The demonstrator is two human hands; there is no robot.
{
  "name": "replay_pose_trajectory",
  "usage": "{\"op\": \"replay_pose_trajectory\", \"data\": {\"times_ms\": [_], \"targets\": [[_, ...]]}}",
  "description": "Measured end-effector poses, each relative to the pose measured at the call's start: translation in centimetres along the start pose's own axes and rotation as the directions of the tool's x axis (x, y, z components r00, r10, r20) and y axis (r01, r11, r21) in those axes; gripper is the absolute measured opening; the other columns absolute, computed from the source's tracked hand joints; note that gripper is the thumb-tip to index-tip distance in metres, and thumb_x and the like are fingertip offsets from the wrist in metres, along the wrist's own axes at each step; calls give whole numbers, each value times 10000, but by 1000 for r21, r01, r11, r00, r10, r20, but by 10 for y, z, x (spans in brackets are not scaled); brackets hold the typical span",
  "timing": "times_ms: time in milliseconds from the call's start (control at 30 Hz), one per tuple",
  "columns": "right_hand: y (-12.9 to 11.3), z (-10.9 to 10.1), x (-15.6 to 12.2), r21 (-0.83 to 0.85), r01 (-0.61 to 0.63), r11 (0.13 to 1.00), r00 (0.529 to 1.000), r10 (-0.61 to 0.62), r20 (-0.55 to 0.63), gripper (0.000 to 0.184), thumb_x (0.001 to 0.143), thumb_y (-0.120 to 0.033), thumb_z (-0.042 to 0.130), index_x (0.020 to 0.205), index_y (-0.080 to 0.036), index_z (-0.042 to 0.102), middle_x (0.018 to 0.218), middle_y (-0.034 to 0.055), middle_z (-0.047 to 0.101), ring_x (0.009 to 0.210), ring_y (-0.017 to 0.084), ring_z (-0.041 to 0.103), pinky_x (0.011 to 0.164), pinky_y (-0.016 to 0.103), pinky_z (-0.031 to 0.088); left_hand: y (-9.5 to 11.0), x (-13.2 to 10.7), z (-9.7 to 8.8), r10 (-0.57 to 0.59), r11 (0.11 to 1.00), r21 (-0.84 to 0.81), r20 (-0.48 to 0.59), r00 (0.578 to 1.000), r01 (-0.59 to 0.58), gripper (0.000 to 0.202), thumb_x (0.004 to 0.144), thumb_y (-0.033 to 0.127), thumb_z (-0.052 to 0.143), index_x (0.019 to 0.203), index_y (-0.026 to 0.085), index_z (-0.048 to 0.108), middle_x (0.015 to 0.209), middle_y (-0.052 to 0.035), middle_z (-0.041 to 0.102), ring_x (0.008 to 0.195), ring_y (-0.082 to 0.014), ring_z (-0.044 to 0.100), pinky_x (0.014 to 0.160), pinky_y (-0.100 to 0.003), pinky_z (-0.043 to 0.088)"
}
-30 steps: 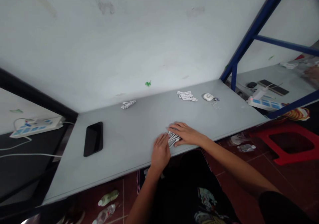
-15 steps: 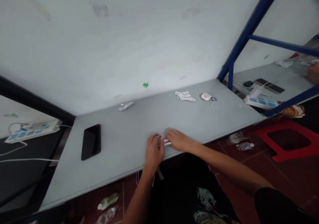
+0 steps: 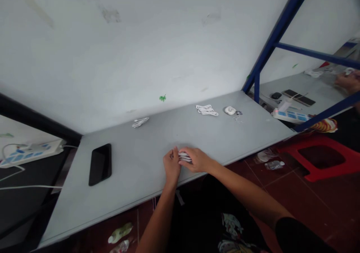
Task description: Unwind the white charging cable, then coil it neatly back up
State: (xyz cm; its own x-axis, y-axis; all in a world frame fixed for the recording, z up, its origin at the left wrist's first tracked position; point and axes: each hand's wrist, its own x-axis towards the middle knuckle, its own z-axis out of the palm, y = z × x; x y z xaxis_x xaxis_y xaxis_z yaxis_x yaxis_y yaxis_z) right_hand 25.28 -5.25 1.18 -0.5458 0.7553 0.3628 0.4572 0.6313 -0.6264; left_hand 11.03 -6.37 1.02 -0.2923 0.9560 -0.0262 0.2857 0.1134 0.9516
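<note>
A left hand [image 3: 171,165] and a right hand [image 3: 196,160] grip a folded white cable bundle [image 3: 185,156] between curled fingers near the front edge of a smooth gray tabletop [image 3: 140,163], a glossy black phone [image 3: 100,164] at the left end, a thin white cable coil [image 3: 140,122], a looped white cable [image 3: 206,110] and a small round white case [image 3: 230,110] along the back edge

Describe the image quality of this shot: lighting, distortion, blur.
Head view: wide-angle distortion skews the grey tabletop and slants the blue metal frame; lighting is soft and even, with faint shadows; the white cable bundle looks slightly blurred.
</note>
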Motion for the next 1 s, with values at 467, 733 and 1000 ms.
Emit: {"op": "replay_pose_trajectory", "data": {"times_ms": [467,733,1000], "targets": [[15,11,9,140,-322,936,889,350,-296,449,986,-357,408,574,-206,506,514,-2,544,495,127,471,529,260,341,-8,-14,14,23,999,43,63,998,-26,549,930,570,403,548,187,499,485,22,432,495,-117,407,496,-243,297],[26,19,4,64,-377,924,865,376,-334,435,969,-360,456,559,-217,473,481,-19,481,459,129,395,501,271,275,3,-2,6,100,947,268,279,955,-178,531,930,503,383,566,164,570,500,-8,517,513,-125,436,543,-254,319],[45,1,-7,-44,-58,997,965,45,-257,412,1020,-329,405,627,-221,468,516,-26,502,485,121,421,541,260,341,20,15,-11,-260,939,73,789,556,336,561,828,692,500,756,154,640,543,37,451,415,-67,290,408,-223,187]]}}
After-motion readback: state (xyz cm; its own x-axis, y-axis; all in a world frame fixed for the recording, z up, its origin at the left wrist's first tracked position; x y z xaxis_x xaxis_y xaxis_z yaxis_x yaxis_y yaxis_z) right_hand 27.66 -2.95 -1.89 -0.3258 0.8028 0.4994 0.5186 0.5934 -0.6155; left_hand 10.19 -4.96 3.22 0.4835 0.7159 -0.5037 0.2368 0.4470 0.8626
